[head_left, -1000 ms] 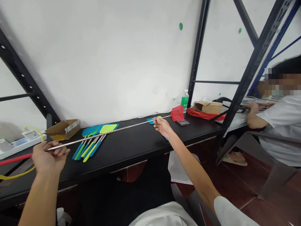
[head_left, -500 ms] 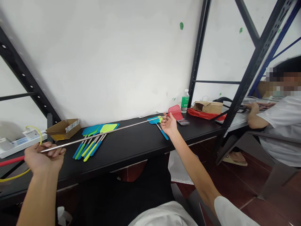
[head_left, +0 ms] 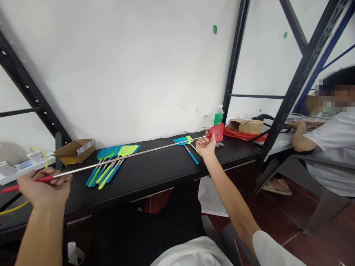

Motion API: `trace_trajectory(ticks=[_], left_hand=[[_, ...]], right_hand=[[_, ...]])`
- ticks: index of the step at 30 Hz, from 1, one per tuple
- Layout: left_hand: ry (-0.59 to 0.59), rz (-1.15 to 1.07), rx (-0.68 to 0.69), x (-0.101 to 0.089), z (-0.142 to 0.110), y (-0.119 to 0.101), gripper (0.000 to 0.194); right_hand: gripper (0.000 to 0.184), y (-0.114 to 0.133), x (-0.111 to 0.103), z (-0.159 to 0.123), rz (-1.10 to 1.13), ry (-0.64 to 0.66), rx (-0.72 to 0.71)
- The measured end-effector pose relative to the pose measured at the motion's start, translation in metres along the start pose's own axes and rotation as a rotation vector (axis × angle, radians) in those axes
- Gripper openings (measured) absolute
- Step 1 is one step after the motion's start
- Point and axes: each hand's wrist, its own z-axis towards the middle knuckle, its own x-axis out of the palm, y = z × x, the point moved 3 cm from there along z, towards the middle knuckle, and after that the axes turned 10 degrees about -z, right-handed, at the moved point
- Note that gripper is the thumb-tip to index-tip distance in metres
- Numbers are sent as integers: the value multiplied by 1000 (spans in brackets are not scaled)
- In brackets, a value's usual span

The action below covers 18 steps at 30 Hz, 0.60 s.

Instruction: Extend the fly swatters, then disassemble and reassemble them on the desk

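Note:
My left hand is shut around the red grip of a long fly swatter, at the near left of the black table. The swatter's steel shaft runs across the table to my right hand, which pinches it just below the red mesh head. A blue fly swatter with a yellow-green tip lies just left of my right hand. Several more swatters in blue, green and yellow lie fanned out under the shaft.
A cardboard tray and a white power strip sit at the left. A green-labelled bottle, a cardboard package and a red bag stand at the back right. A seated person works beyond a black metal shelf upright.
The red swatter head has moved right and now sits past my right hand. My left hand has shifted left, and more of the red grip shows. The blue swatter is now fully visible.

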Motion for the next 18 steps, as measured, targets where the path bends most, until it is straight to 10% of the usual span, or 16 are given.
trace_trajectory(ticks=[18], left_hand=[[-115, -95, 29, -21, 8, -20, 12]], right_hand=[[8, 51, 3, 3, -367, 52, -6]])
